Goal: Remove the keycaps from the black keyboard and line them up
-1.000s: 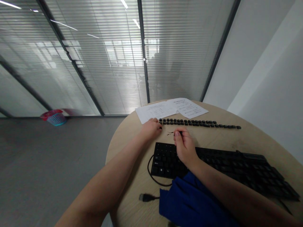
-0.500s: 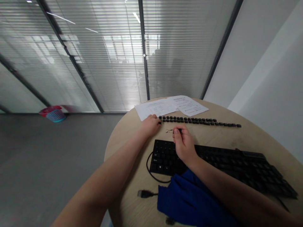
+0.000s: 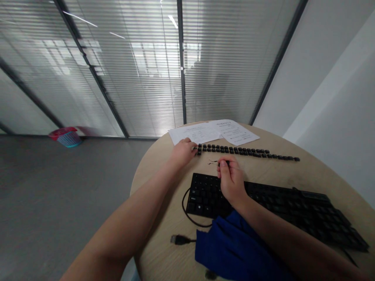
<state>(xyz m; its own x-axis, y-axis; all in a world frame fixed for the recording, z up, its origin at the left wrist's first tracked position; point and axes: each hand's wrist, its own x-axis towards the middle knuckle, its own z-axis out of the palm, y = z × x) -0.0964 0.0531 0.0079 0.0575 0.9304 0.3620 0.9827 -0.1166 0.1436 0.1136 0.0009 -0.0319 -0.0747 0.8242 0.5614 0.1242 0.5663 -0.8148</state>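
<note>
Loose black keycaps (image 3: 231,151) lie in long rows across the table. At the left end of these rows, my left hand (image 3: 184,151) has its fingers closed at a small dark keycap (image 3: 195,148); the fingertips partly hide it. My right hand (image 3: 231,177) is closed around a wire keycap puller (image 3: 213,162), whose thin prongs stick out to the left above the table. Below that hand and forearm sits a black keyboard (image 3: 272,199), partly covered by the forearm.
Printed paper sheets (image 3: 196,132) lie behind the keycaps. A blue cloth (image 3: 228,249) and a USB plug (image 3: 180,239) on its cable are at the front of the round wooden table (image 3: 158,249). On the floor at left stands a basket (image 3: 68,138), near the glass partition.
My left hand has drawn slightly left from the row ends, and a keycap it was touching now shows uncovered there. The right hand keeps the puller, almost unmoved; the view has shifted slightly.
</note>
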